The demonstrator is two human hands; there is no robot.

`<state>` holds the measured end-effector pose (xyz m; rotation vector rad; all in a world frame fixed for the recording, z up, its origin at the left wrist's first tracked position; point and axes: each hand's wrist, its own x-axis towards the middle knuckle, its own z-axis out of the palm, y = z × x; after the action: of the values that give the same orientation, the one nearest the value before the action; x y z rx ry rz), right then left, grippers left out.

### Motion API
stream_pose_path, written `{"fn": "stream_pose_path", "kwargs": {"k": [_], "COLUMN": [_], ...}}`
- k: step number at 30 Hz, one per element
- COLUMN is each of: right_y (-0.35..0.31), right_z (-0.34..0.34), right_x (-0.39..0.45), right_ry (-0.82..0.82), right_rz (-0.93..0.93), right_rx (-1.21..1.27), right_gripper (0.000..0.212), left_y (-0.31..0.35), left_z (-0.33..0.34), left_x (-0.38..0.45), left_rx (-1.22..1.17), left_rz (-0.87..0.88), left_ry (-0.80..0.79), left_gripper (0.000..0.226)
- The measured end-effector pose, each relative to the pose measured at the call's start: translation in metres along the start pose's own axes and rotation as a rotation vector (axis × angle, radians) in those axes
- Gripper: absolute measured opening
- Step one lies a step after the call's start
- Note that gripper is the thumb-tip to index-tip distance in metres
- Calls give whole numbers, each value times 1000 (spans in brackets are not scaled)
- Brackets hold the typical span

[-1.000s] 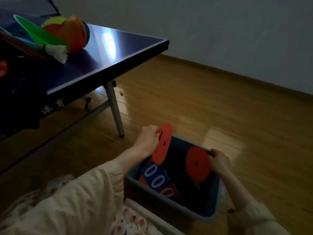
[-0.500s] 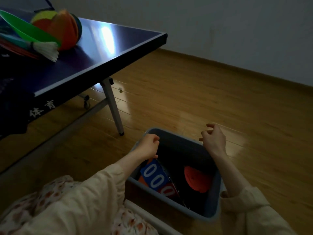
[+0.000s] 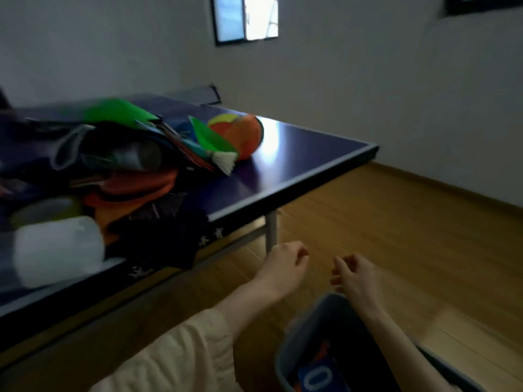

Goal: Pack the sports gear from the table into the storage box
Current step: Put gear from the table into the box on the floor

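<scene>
A heap of sports gear lies on the dark blue table [image 3: 297,154]: green discs [image 3: 209,137], an orange and yellow ball-like item [image 3: 240,134], a white shuttlecock [image 3: 223,161], orange cloth [image 3: 135,188] and a white cylinder [image 3: 56,250]. The grey storage box [image 3: 308,332] stands on the floor at the bottom right, with a blue scoreboard card [image 3: 317,377] inside. My left hand [image 3: 285,264] and my right hand [image 3: 353,274] hover above the box's near rim, below the table edge. Both have loosely curled fingers and hold nothing.
A metal table leg [image 3: 272,230] stands just behind my left hand. Wooden floor [image 3: 396,236] spreads to the right, up to a grey wall with a window [image 3: 246,18]. A folded dark item [image 3: 195,94] sits at the table's far end.
Both red discs were let go into the box. My hands rose out of the box, empty, and the view swung up toward the table and its gear.
</scene>
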<state>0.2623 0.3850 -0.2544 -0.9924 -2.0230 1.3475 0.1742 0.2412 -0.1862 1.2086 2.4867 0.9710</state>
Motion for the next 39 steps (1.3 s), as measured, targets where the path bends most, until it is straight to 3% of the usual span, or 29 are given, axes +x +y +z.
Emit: {"fn": "stream_pose_path", "kwargs": {"k": [8, 13, 16, 19, 21, 24, 29, 34, 39], "right_y": [-178, -253, -275, -287, -294, -301, -304, -306, -310], "right_z": [89, 132, 156, 175, 184, 197, 211, 212, 213], "right_x": [0, -5, -5, -3, -3, 4, 14, 19, 17], "right_ry": [-130, -192, -208, -211, -199, -189, -197, -226, -218], "right_rz": [-432, -577, -667, -731, -761, -818, -830, -808, -795], "right_rx": [117, 99, 49, -40, -99, -149, -95, 25, 95], "right_gripper": [17, 7, 3, 24, 34, 47, 31, 23, 21], "left_y": [-9, -38, -63, -88, -100, -117, -151, -165, -159], "left_z": [-194, -275, -310, -333, -348, -371, -386, -378, -365], "left_x": [-17, -28, -36, -45, -50, -49, -44, -41, -29], "left_rx": [237, 594, 769, 884, 946, 963, 844, 860, 1093], "left_rz": [225, 146, 2, -52, -92, -277, -446, -418, -147], "left_ry": [535, 683, 715, 802, 793, 658, 534, 621, 729], "left_gripper": [20, 30, 28, 37, 44, 59, 61, 48, 45]}}
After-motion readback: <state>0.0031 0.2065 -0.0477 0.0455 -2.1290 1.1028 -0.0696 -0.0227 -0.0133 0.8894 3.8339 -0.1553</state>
